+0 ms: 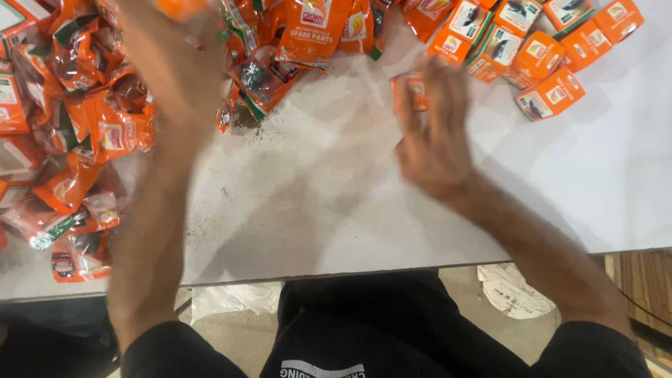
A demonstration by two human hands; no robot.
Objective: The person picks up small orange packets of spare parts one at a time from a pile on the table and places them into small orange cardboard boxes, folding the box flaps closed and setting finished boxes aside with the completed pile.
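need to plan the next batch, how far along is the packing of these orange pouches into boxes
Looks done: a cluster of small orange boxes at the table's far right. In hand: the right hand is at one orange box; the blurred left hand reaches into the pouches. Left: a big pile of orange pouches on the left.

Orange plastic pouches (84, 126) with clear windows lie heaped along the table's left side and across the top edge. Small orange boxes (532, 49) with white and green panels cluster at the top right. One orange box (409, 91) lies apart, by the right hand's fingertips, blurred.
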